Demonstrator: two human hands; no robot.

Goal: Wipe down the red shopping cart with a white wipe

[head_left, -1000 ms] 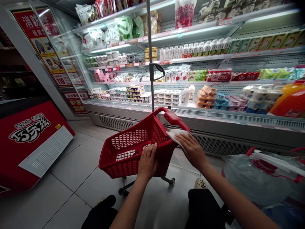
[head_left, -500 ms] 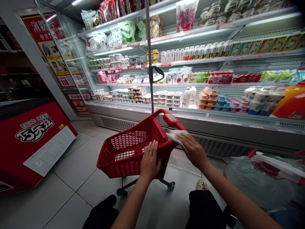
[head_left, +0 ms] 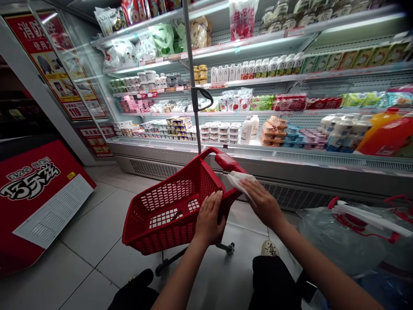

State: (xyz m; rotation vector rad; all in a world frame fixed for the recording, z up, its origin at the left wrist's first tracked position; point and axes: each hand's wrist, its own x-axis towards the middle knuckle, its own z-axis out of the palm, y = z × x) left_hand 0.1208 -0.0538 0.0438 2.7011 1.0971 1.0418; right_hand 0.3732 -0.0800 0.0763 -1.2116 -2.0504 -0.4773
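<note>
From the head camera, the red basket stood on its small wheels on the tiled floor, right in front of the lit cooler shelves stacked with cartons and bottles. The left hand lay flat against the basket's near wall, fingers stretched out and spread, steadying it rather than gripping. The right hand was pressed down on a white cloth, fingers extended over it, holding the cloth against the basket's rim just below the red handle. So the cloth was at the top right corner of the basket, touching the plastic, with the hand on top.

How far along? Hard to call. The basket was empty and looked clean enough where the mesh showed, but the pictures gave no clear line between wiped and unwiped plastic. By my reading, the wiping was at the rim by the handle, and the far wall and the inside may yet have needed attention.

Off to the right, a clear plastic bag bulged near the person's arm; a red sign leaned at the left.
</note>
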